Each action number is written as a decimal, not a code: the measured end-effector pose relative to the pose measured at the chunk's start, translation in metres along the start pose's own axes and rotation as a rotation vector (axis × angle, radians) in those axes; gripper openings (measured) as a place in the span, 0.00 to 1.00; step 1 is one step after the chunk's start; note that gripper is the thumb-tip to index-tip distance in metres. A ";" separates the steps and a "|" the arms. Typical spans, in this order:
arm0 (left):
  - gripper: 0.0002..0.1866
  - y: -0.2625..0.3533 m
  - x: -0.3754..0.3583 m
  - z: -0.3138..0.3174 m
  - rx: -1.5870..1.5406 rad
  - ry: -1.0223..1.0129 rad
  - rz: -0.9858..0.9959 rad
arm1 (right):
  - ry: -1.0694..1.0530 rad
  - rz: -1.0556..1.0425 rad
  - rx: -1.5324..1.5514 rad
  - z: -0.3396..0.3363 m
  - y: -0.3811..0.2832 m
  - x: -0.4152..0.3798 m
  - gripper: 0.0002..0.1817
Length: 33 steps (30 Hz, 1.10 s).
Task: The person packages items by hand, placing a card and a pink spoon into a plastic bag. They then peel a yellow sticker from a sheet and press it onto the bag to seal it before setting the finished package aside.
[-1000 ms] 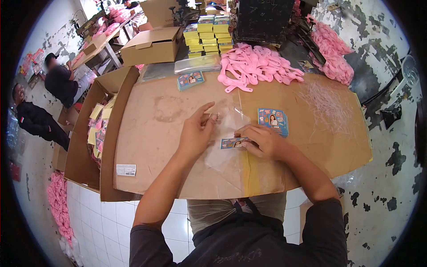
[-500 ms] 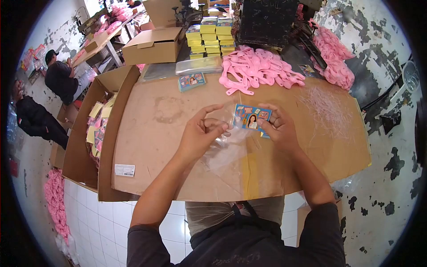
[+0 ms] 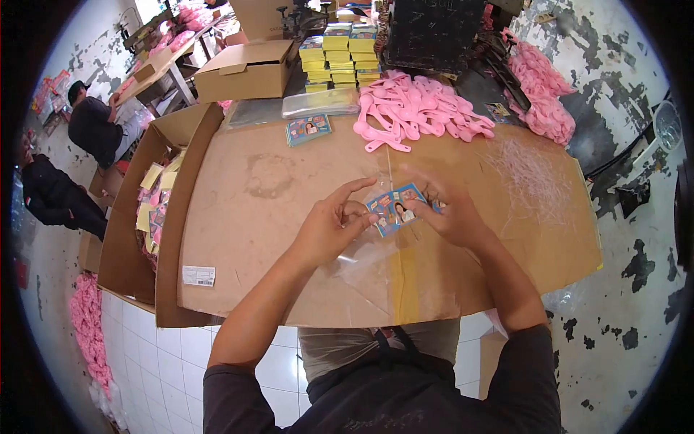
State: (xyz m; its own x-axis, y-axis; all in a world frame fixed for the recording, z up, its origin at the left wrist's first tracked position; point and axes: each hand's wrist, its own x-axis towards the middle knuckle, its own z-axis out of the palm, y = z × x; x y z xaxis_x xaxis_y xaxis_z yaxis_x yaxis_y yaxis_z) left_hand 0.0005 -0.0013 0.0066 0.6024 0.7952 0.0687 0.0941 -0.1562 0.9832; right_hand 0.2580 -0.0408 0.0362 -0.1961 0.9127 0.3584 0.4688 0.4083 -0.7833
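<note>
A blue printed card (image 3: 396, 210) with a person's picture is tilted between my hands, above the cardboard-covered table. My right hand (image 3: 454, 215) grips its right side, thumb on the printed face and the other fingers partly blurred. At the card's left corner, my left hand (image 3: 334, 223) pinches a clear plastic bag (image 3: 356, 254) between thumb and fingers, the index finger stretched out. The card overlaps the bag in this view. Beyond my hands lies a small stack of similar blue cards (image 3: 309, 130), beside a pile of pink plastic spoons (image 3: 419, 108).
An open carton (image 3: 168, 289) holding pink and yellow packs stands at the left. Clear plastic sleeves (image 3: 318, 103), yellow-edged card stacks (image 3: 338, 54) and a closed box (image 3: 246, 71) are at the back. Thin pink strands (image 3: 531, 181) lie right. Two people (image 3: 97, 126) are far left.
The card has moved left and down and tilted, its left corner now at my left fingertips. My right hand has shifted with it, its fingers lifting in a blur.
</note>
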 end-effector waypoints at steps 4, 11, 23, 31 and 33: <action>0.31 0.006 -0.002 0.004 -0.202 0.065 -0.024 | -0.028 0.035 -0.025 -0.009 0.002 0.001 0.20; 0.30 0.001 -0.003 0.004 -0.218 0.060 0.040 | -0.041 -0.081 -0.048 -0.016 -0.005 0.010 0.16; 0.28 0.005 -0.004 0.003 -0.225 0.064 0.023 | -0.145 -0.188 -0.070 -0.027 -0.007 0.020 0.14; 0.28 -0.003 -0.002 0.002 -0.186 0.035 0.020 | -0.216 -0.112 -0.026 -0.029 -0.004 0.015 0.13; 0.29 -0.001 -0.003 0.005 -0.237 0.041 0.034 | -0.206 -0.105 -0.087 -0.028 -0.008 0.017 0.12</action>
State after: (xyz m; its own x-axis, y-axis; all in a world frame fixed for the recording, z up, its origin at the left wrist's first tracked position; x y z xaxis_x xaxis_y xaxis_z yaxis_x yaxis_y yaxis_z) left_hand 0.0027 -0.0067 0.0048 0.5691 0.8155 0.1047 -0.1177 -0.0452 0.9920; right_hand 0.2751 -0.0294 0.0631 -0.4150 0.8526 0.3175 0.5069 0.5065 -0.6975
